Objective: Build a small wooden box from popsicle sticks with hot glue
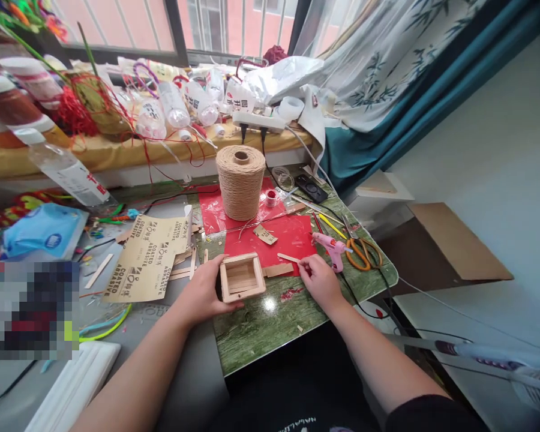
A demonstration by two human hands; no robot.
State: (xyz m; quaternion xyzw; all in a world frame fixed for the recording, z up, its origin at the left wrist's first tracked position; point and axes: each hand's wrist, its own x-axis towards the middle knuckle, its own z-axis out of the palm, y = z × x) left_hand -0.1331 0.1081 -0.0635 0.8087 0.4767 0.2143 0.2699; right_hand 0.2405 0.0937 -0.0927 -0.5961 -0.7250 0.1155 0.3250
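Observation:
My left hand (206, 289) grips a small open wooden box (242, 294) by its left side; the box looks built from craft sticks, and its hollow faces up toward me. A short craft stick (288, 259) is pinched between the thumb and fingers of my right hand (317, 277), over the red sheet (252, 240). Between the hands lies a strip of sandpaper (279, 269). Just past my right hand rests a pink glue gun (332, 249), with orange-handled scissors (363, 255) beside it.
A big spool of twine (240, 186) stands behind the box. Printed sandpaper (146, 258) and loose sticks lie on the left. A plastic bottle (69, 171), a blue packet (45, 234) and a power strip (258, 122) are farther back. A cardboard box (459, 240) sits at the right.

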